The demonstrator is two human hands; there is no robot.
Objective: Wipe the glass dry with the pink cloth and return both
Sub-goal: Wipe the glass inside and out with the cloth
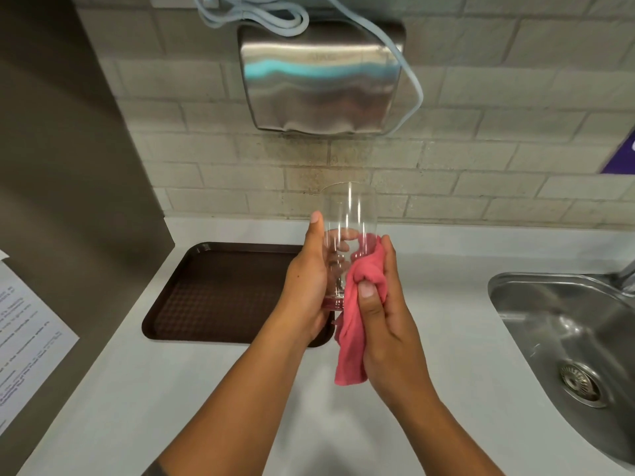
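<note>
Glass (348, 218) upright in our left hand (307, 280), gripped low; our right hand (385, 324) presses the pink cloth (354, 324) against it, above the counter (429, 304) by the brown tray's (213, 290) edge.

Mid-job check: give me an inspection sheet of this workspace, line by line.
Surface: pale countertop, looks dry.
Job's things: clear glass held upright above the counter; pink cloth pressed against its side.
Clutter: brown tray, bare; printed sheet at the left edge.
Grips: left hand wraps the glass; right hand bunches the cloth.
Cables: light blue cord draped over the steel wall dispenser.
Surroundings: steel sink, tiled wall.
</note>
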